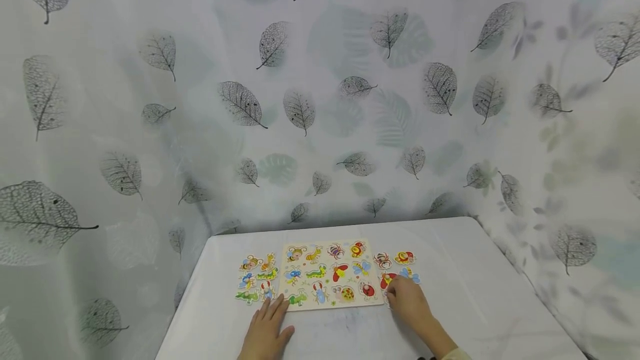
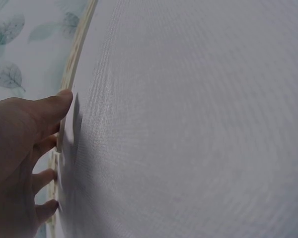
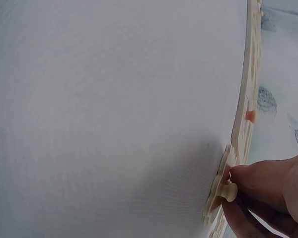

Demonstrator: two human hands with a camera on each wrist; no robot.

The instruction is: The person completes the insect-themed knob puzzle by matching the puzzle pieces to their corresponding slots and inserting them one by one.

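Left hand [image 1: 266,329] spread, fingers nearly straight, nothing gripped; fingertips at the board's [image 1: 356,300] lower-left corner. Right hand [image 1: 407,300], right of lower centre: fingers curled, thumb and finger apparently pinching a knobbed piece [image 3: 217,186] beside the board's lower-right corner; exact hold partly hidden. Piece thin, looks wooden: likely light, stiff, not very fragile; its knob [image 3: 230,192] seems the best hold. Loose pieces [image 1: 267,274] lie left of the board, others right. White table [image 1: 465,271]; leaf-print cloth [image 1: 340,43] behind.
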